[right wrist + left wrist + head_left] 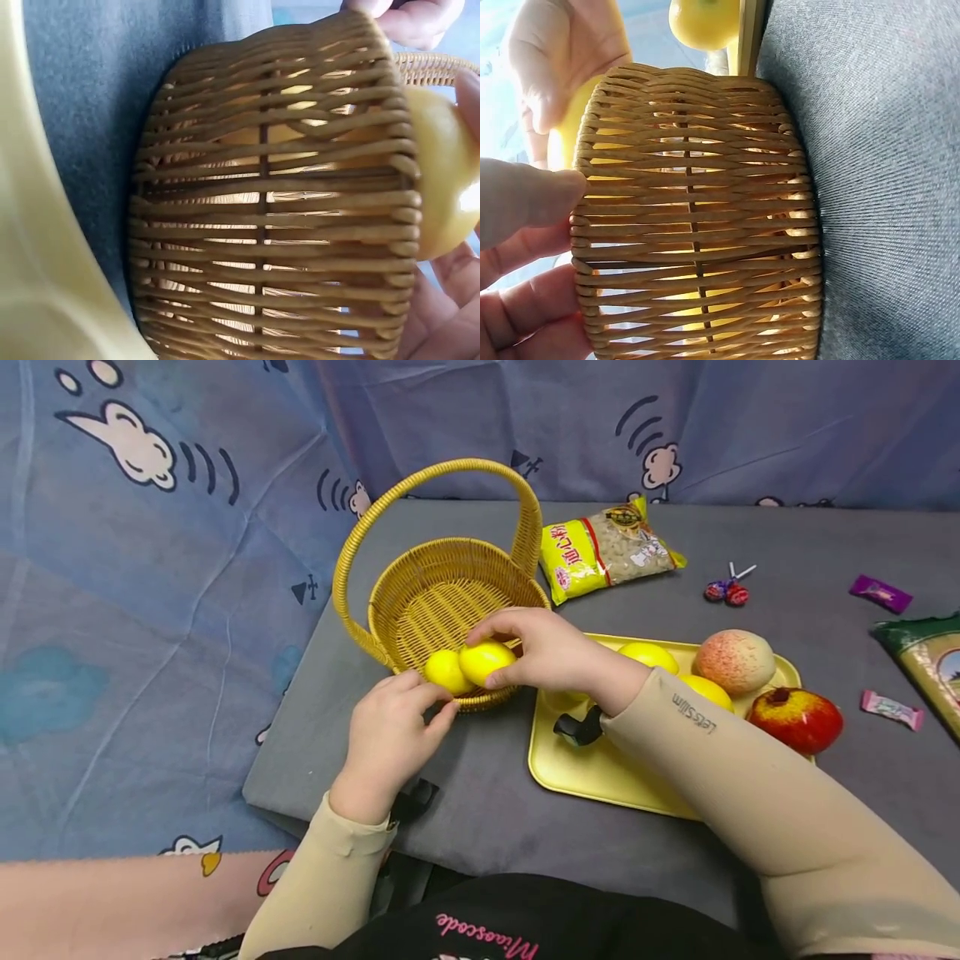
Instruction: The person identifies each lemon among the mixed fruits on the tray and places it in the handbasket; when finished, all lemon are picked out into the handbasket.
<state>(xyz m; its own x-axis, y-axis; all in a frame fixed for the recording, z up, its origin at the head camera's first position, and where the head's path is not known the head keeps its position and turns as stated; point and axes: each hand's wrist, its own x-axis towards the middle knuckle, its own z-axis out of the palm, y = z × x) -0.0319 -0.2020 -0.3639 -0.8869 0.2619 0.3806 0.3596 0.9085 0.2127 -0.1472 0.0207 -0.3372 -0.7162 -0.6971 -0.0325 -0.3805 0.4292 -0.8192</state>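
Observation:
My right hand [551, 652] holds a yellow lemon [487, 662] between thumb and fingers, just over the near rim of the wicker basket [459, 560]. In the right wrist view that lemon [442, 169] bulges past the rim. Another lemon [446, 672] lies inside the basket against its near wall, close beside the held one. My left hand [393, 727] pinches the near-left rim; the left wrist view shows its thumb [536, 199] at the woven edge.
Right of the basket lies a yellow tray [600, 777] with more lemons [648, 656], a peach [735, 662] and a red-yellow apple [797, 720]. Behind it are a grain packet [609, 550] and lollipops [727, 592]. Small wrapped candies [881, 593] and a green bag [926, 652] lie far right.

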